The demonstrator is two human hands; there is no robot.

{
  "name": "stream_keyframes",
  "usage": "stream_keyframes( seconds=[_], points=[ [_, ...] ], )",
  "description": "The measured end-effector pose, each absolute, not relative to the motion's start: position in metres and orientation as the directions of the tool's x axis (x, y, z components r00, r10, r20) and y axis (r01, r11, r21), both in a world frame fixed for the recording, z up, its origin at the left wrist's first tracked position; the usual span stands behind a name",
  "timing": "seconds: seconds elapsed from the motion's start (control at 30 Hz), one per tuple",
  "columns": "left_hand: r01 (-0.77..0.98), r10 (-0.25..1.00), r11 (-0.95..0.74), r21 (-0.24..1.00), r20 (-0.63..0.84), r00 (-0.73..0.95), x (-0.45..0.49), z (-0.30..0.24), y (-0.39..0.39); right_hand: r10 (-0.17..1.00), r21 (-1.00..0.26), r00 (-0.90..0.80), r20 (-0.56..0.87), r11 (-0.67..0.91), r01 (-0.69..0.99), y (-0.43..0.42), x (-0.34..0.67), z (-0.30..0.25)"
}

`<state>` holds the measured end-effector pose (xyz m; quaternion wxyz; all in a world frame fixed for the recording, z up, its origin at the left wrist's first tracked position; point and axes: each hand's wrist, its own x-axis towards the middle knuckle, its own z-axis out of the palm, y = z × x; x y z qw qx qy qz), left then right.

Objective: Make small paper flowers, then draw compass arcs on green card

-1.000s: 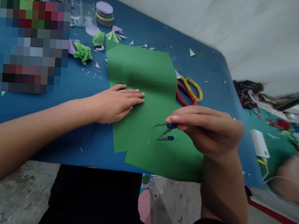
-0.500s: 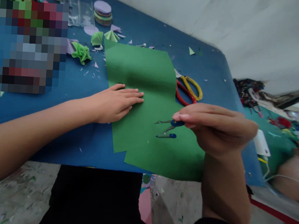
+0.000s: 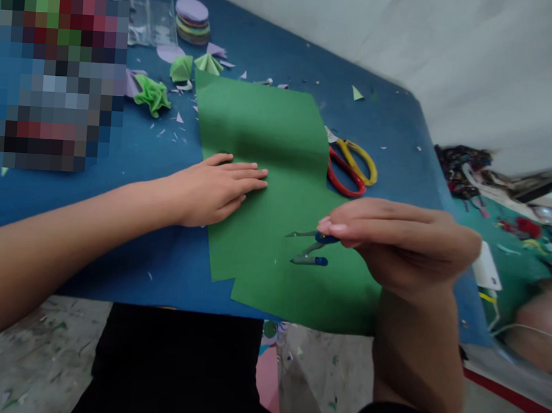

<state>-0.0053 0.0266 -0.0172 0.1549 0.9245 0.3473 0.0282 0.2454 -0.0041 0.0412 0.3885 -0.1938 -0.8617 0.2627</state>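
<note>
A person's left hand [image 3: 216,190] lies palm down with fingers slightly spread on a large sheet of dark green paper [image 3: 265,231], while the right hand [image 3: 404,245] pinches the blue head of a grey-legged drawing compass [image 3: 309,261] between thumb and fingertips, above the sheet's near right part; whether its points touch the paper cannot be told. The sheet, curved at its far end, rests on a blue table [image 3: 127,260]. Just beyond the right hand, scissors with one red and one yellow looped handle [image 3: 353,167] lie beside the sheet. At far left sit a crumpled bright green paper piece [image 3: 152,95] and a stack of round, pastel-coloured discs [image 3: 192,21].
</note>
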Motion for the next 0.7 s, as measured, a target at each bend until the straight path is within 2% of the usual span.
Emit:
stream_keyframes(
  seconds=[0.4,0.57,0.7],
  points=[
    [0.615,0.645,-0.717,0.328,-0.023,0.764,-0.0067,-0.0187,0.0272,0.533,-0.636,-0.664,0.524,0.764,0.110,-0.0080,0.2422,0.0466],
    [0.613,0.647,-0.717,0.331,-0.010,0.762,-0.0070,-0.0198,0.0266,0.482,-0.640,-0.727,0.489,0.764,0.076,-0.0071,0.2418,0.0506],
    [0.603,0.659,-0.727,0.328,0.086,0.747,-0.0031,-0.0177,0.0207,0.480,-0.625,-0.721,0.500,0.776,0.083,-0.0055,0.2419,0.0495]
  ],
)
